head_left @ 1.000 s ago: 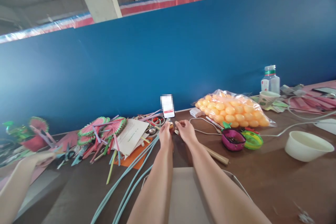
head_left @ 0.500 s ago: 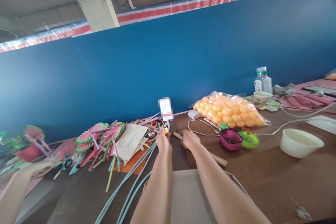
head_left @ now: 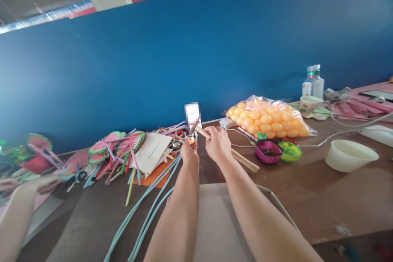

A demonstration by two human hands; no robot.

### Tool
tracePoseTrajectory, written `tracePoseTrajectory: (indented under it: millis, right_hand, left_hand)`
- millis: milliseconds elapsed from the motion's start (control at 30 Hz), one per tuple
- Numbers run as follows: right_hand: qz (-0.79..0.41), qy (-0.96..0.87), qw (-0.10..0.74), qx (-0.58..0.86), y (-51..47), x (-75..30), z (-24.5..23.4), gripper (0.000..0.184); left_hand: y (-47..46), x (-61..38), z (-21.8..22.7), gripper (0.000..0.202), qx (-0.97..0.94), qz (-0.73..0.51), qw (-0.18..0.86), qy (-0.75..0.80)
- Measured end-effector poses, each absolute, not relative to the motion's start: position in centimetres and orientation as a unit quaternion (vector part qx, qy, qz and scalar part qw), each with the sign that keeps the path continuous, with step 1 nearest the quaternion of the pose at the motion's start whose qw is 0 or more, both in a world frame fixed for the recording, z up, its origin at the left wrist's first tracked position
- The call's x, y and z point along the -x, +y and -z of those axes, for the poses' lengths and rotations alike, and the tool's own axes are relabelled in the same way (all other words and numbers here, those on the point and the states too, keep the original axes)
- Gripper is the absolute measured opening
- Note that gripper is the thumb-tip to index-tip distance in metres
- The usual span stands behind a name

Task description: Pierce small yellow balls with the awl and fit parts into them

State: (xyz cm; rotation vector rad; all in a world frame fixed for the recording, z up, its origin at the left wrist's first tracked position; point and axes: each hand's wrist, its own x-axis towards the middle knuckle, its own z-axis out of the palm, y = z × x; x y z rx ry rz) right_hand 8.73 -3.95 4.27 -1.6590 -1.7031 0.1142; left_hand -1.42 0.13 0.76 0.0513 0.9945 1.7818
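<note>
My right hand [head_left: 218, 143] is wrapped round the wooden handle of a hammer [head_left: 245, 161]. The handle slants down to the right past my wrist, and its dark head is just above my left hand. Between the fingers of my left hand [head_left: 189, 151] is a small shiny gold round piece [head_left: 191, 140], too small to name more exactly. The hammer's head seems close to this piece; whether they touch I cannot tell. Light blue tubes [head_left: 150, 196] run beside my left forearm.
To the right lie a bag of orange balls [head_left: 267, 118], a purple container [head_left: 268, 153], a green one [head_left: 290, 151] and a white bowl [head_left: 351, 157]. Papers [head_left: 150, 153] and pink-green fans [head_left: 106, 147] are at left. Another person's arm [head_left: 21, 213] reaches in at far left.
My right hand has raised the hammer, and its head now shows above my left hand. The left hand keeps the gold piece. The whole view has shifted slightly.
</note>
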Motion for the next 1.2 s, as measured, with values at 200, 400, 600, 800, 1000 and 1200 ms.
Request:
tracePoseTrajectory:
  millis: [200,400,600,800,1000,1200]
  right_hand:
    - [-0.062,-0.678,0.339,0.65,-3.93,-8.65,-3.97,0.031]
    - [-0.045,-0.668,0.358,0.651,-3.97,-8.68,-4.17,0.031]
    - [-0.053,-0.671,0.356,0.648,-4.04,-8.7,-4.29,0.032]
    - [-0.061,-0.672,0.34,0.655,-4.01,-8.73,-4.29,0.033]
    - [-0.048,-0.659,0.377,0.649,-4.06,-8.82,-4.43,0.035]
    - [-0.054,-0.675,0.358,0.642,-4.04,-8.77,-4.34,0.033]
  left_hand:
    - [-0.15,1.3,-1.06,0.007,-0.005,-0.748,0.528,0.403]
    - [-0.08,1.3,-1.07,0.01,-0.008,-0.75,0.528,0.399]
    - [0.09,1.39,-0.73,0.007,-0.013,-0.758,0.522,0.39]
    - [0.39,1.5,-0.41,0.006,-0.028,-0.755,0.522,0.395]
    - [0.58,1.5,-0.27,0.007,-0.027,-0.762,0.518,0.387]
    - [0.52,1.51,-0.26,0.007,-0.028,-0.761,0.522,0.385]
